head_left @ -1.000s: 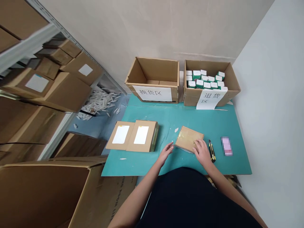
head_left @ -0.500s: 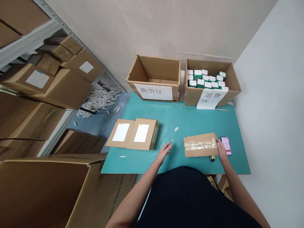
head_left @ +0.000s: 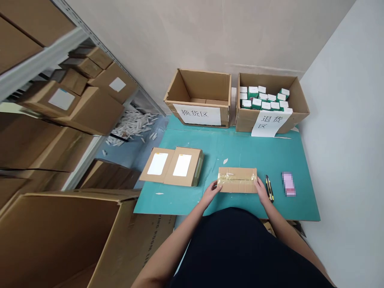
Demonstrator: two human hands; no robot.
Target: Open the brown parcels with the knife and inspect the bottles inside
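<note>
I'm clasping a taped brown cardboard box (head_left: 237, 180) between spread left hand (head_left: 211, 190) and right hand (head_left: 261, 191) on the teal worktop (head_left: 240, 152); the far-right open cardboard carton (head_left: 244, 120) is holding green-and-white boxes (head_left: 261, 96).

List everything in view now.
taped box: one, brown, between the hands
flat boxes: two, brown, left of taped box
knife: one, black-yellow, right of taped box
blurred item: one, pink, beside the knife
mat: one, teal, under these
open cartons: two, brown, behind the mat
small boxes: many, green-white, in right carton
shelved cartons: several, brown, left
large carton: one, brown, lower left
white scraps: many, on floor
left hand: one, on box's left end
right hand: one, on box's right end
</note>
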